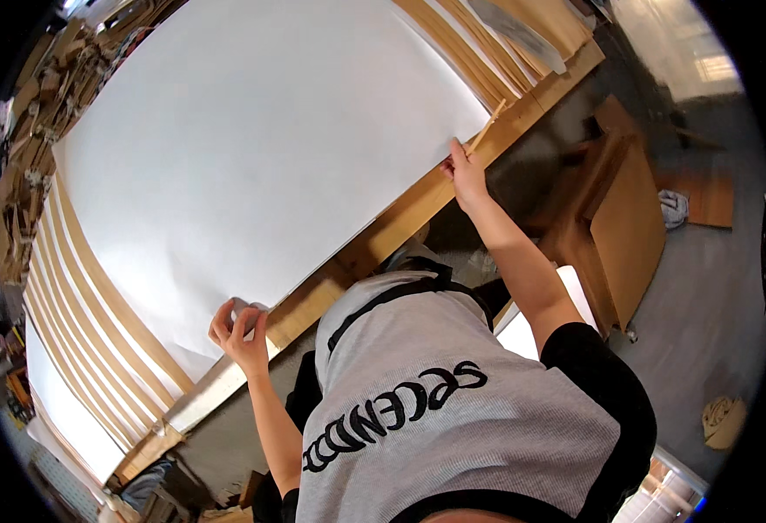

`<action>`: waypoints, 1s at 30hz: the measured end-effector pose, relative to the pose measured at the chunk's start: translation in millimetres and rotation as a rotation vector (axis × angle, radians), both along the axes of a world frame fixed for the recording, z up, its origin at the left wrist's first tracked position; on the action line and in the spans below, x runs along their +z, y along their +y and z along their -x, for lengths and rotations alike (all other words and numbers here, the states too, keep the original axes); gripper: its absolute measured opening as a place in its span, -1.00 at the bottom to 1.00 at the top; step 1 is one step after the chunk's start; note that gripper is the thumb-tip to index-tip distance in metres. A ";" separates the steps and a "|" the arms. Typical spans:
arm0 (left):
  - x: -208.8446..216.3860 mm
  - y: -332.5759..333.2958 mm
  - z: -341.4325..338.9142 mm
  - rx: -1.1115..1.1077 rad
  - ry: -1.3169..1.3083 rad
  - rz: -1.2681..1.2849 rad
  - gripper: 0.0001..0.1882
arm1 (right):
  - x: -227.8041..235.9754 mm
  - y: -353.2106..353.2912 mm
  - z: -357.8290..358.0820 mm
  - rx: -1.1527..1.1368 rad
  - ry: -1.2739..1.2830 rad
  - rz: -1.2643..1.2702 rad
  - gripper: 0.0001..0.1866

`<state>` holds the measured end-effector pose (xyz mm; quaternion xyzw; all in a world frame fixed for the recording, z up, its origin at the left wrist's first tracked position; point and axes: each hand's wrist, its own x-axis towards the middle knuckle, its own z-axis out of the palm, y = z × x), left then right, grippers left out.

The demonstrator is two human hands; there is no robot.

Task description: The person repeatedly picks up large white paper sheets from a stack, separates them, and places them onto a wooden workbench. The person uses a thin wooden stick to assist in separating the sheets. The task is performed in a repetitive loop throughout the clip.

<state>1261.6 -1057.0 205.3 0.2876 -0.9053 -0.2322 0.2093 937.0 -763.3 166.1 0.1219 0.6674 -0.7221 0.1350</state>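
A large white sheet (252, 131) covers most of the work table and reaches its near edge. At the sheet's near left corner, my left hand (242, 338) has its fingers curled and thumb closed on the sheet's edge, which looks bent up there. Farther right along the same edge, my right hand (466, 173) is closed round a thin wooden stick (488, 127), which points up and to the right. Its fingertips rest at the edge of the sheet. What lies under the fingers is hidden.
Tan strips (95, 288) fan out beside the sheet at left, with more strips (470, 52) at right. A wooden rail (427, 205) edges the table. Stacked brown cardboard (52, 78) stands at far left, a brown box (627, 227) at right. Crumpled tan material (724, 422) lies on the floor.
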 end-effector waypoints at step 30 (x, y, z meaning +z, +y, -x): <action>75.5 218.0 341.1 -0.521 0.278 -0.382 -0.87 | -17.1 270.8 14.3 0.618 0.164 -0.880 -0.75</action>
